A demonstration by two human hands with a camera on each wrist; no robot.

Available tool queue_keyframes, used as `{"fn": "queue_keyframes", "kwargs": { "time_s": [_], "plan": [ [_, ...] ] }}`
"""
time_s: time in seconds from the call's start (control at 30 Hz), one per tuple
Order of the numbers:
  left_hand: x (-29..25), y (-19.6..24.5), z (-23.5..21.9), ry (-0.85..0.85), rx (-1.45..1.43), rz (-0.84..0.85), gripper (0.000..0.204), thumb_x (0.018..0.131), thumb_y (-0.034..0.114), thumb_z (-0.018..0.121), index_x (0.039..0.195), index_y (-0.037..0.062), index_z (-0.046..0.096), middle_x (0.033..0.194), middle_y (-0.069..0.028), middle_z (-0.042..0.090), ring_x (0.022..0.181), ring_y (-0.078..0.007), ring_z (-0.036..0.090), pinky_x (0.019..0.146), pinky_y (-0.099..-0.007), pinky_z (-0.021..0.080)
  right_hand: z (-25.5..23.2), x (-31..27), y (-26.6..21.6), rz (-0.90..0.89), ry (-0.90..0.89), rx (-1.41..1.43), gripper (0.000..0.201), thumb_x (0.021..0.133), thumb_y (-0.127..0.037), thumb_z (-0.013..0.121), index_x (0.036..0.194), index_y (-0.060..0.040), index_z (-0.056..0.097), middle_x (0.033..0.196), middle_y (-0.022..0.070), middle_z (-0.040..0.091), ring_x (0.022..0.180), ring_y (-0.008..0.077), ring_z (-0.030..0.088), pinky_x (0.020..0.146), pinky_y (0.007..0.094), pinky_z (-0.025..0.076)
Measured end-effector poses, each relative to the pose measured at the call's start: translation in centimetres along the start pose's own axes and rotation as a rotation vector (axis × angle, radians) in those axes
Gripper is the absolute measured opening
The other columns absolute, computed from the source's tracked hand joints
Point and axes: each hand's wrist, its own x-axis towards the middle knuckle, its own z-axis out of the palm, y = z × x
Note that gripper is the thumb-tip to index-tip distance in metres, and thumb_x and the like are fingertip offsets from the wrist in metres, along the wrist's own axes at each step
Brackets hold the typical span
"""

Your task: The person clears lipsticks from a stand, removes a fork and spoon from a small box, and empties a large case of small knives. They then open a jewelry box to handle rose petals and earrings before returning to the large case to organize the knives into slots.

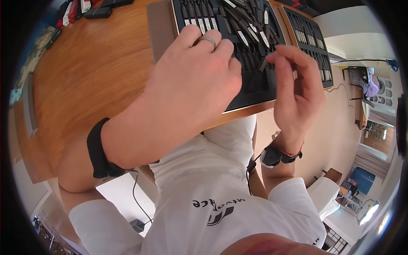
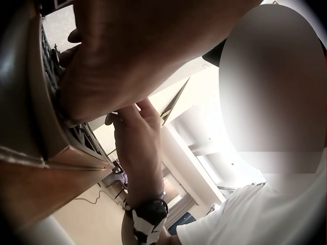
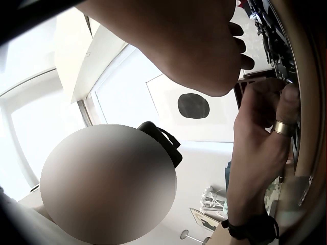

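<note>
In the head view, an open case (image 1: 247, 95) holds black slim pieces with white labels, some in a row (image 1: 199, 21), others in a loose pile (image 1: 250, 25). My left hand (image 1: 193, 80), with a ring, bends over the case at the row's lower end; its fingertips are hidden. Its thumb and a finger come close together at the case in the right wrist view (image 3: 260, 132). My right hand (image 1: 297, 80) pinches a small dark piece (image 1: 263, 64) between thumb and finger beside the pile. In the left wrist view the right hand (image 2: 138, 148) appears beyond the left.
A second case (image 1: 312, 42) with similar pieces lies at the right. Red, white and black items (image 1: 78, 10) sit on the wooden table (image 1: 93, 63) at its far left. The table's front edge runs under the open case, close to my lap.
</note>
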Motion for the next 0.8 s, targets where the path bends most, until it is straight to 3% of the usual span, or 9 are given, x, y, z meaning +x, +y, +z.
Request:
{"fn": "queue_keyframes", "kwargs": {
  "time_s": [0.1,0.27,0.33,0.4,0.47,0.53,0.6,0.77,0.8],
  "plan": [
    [0.1,0.4,-0.8,-0.117,-0.014,0.0,0.02,0.094,0.028,0.079,0.1,0.0086,0.08,0.097,-0.0036,0.067,0.103,-0.0223,0.063,0.095,-0.0389,0.043,-1.3,-1.6,1.1,0.145,0.018,-0.025,0.018,0.103,0.001,0.07,0.12,-0.0034,0.075,0.105,0.0094,0.075,0.09,0.0186,0.073,0.083,0.0298,0.056],
    [0.3,-0.9,0.0,-0.059,-0.135,0.013,0.023,0.096,0.029,0.077,0.101,0.0061,0.08,0.097,-0.0052,0.067,0.104,-0.0236,0.063,0.094,-0.039,0.044,-2.5,-2.0,1.5,0.096,-0.18,-0.201,0.025,0.098,0.004,0.071,0.123,-0.0015,0.074,0.113,0.0131,0.071,0.1,0.0283,0.071,0.086,0.0369,0.059],
    [0.3,-0.9,0.2,-0.038,-0.159,0.026,0.025,0.097,0.029,0.077,0.101,0.0052,0.079,0.097,-0.006,0.067,0.105,-0.0245,0.063,0.094,-0.0392,0.045,-2.5,-1.2,0.9,-0.093,-0.283,-0.337,0.032,0.093,0.005,0.074,0.124,-0.0018,0.074,0.118,0.0133,0.068,0.103,0.0338,0.069,0.088,0.0409,0.059],
    [0.5,-1.1,0.0,-0.074,-0.192,0.011,0.027,0.097,0.031,0.079,0.1,0.0038,0.079,0.097,-0.0081,0.067,0.104,-0.0275,0.064,0.092,-0.0413,0.048,-2.4,-0.7,1.0,-0.105,-0.321,-0.37,0.033,0.09,0.004,0.073,0.122,-0.0026,0.074,0.115,0.0125,0.065,0.098,0.0337,0.067,0.087,0.0423,0.057],
    [0.6,-1.4,-0.1,-0.065,-0.241,0.023,0.026,0.096,0.029,0.079,0.101,0.0026,0.078,0.097,-0.0092,0.067,0.102,-0.0292,0.064,0.09,-0.0429,0.049,-2.7,0.4,1.0,-0.313,-0.518,-0.564,0.026,0.088,-0.002,0.07,0.114,-0.0028,0.073,0.109,0.0113,0.062,0.093,0.0314,0.066,0.085,0.0422,0.055],
    [0.6,-1.8,0.2,-0.059,-0.292,0.03,0.025,0.096,0.026,0.079,0.101,0.0015,0.078,0.096,-0.0103,0.066,0.101,-0.031,0.064,0.088,-0.0444,0.05,-3.0,2.2,0.6,-0.414,-0.518,-0.606,0.016,0.087,-0.008,0.069,0.102,-0.0043,0.069,0.099,0.0092,0.061,0.089,0.0292,0.065,0.081,0.04,0.053],
    [0.9,-2.3,1.0,0.025,-0.362,0.048,0.013,0.096,0.014,0.075,0.098,0.001,0.074,0.091,-0.0136,0.065,0.096,-0.0353,0.064,0.085,-0.0465,0.052,-3.2,3.4,0.8,-0.59,-0.698,-0.702,0.008,0.088,-0.008,0.069,0.095,-0.0061,0.065,0.093,0.0074,0.063,0.09,0.0283,0.066,0.081,0.0384,0.052],
    [1.7,-3.8,1.5,-0.032,-0.558,0.038,0.003,0.092,0.0,0.067,0.094,0.0014,0.068,0.086,-0.0158,0.064,0.091,-0.0393,0.064,0.08,-0.0483,0.053,-3.6,3.1,1.7,-0.546,-0.622,-0.5,0.021,0.079,-0.008,0.081,0.093,-0.005,0.065,0.089,0.009,0.066,0.085,0.0286,0.068,0.075,0.0388,0.053],
    [1.6,-3.9,1.7,-0.049,-0.598,0.037,0.006,0.091,-0.002,0.065,0.095,0.0013,0.066,0.086,-0.016,0.064,0.09,-0.0401,0.064,0.078,-0.0489,0.053,-3.0,1.6,2.0,-0.429,-0.446,-0.331,0.025,0.077,-0.006,0.083,0.097,-0.0038,0.067,0.092,0.0099,0.069,0.083,0.0294,0.068,0.072,0.0396,0.053]
  ]
}}
